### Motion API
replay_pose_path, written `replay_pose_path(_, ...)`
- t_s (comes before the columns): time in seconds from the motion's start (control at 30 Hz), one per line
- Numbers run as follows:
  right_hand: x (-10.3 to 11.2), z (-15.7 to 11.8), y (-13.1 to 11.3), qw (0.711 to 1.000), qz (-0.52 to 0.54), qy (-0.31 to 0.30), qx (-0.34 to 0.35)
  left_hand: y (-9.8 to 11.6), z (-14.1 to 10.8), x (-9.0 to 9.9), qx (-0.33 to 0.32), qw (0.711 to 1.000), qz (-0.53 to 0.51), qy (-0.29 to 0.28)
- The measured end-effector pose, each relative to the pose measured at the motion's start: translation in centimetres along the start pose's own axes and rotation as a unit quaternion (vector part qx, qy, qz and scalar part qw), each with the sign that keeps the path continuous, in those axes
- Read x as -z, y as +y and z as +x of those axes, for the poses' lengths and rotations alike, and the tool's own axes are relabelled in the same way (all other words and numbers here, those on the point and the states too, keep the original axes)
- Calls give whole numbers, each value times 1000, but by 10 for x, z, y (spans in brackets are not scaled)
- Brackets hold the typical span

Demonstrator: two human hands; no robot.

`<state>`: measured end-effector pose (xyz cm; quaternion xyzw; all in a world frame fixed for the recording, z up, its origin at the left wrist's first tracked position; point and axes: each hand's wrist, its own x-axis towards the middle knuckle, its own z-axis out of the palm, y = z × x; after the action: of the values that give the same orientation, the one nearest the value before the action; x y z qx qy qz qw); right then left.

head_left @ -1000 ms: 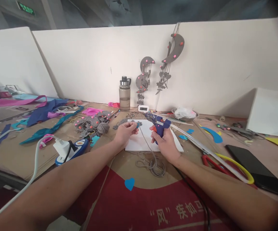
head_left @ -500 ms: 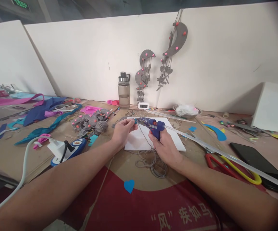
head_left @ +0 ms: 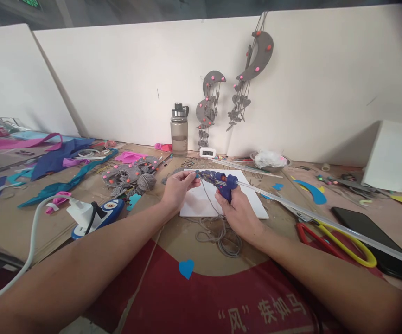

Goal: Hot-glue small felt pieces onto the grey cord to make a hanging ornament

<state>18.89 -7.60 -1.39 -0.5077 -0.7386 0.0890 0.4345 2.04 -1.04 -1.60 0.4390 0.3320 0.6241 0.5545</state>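
My right hand (head_left: 237,211) is wrapped round the handle of a blue hot glue gun (head_left: 223,181), with a long clear glue stick (head_left: 312,218) sticking out of its back. The gun's nozzle points left, at the fingertips of my left hand (head_left: 178,190). Those fingers pinch a small blue piece (head_left: 197,174), mostly hidden, at the end of a grey cord (head_left: 208,197). The cord runs down to a loose coil (head_left: 230,243) on the cardboard. Beneath both hands lies a white sheet (head_left: 201,211). A blue heart cutout (head_left: 187,269) lies nearer to me.
Scissors (head_left: 347,246) and a black phone (head_left: 364,232) lie at the right. A power strip (head_left: 98,218) with a white plug stands left. Grey moon-shaped pieces with yarn (head_left: 131,176), a water bottle (head_left: 179,132) and a small clock (head_left: 207,152) are behind. Moon hangings (head_left: 261,55) hang on the white board.
The view has shifted very slightly. Both hands, the glue gun and the cord keep nearly the same positions, with the nozzle still at the left fingertips.
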Motion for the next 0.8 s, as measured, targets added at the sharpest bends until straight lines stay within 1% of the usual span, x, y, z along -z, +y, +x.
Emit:
replay_pose_path(0.13,0,-1,0,1000,-2,-5,-12,-1,1,1,-6,1000,10,-3)
replay_pose_path(0.4,0,-1,-1,1000,-14,2,-12,-3,1,2,-15,999,36,-9)
replay_pose_path(0.8,0,-1,-2,1000,-11,4,-11,-4,3,2,-36,999,28,9)
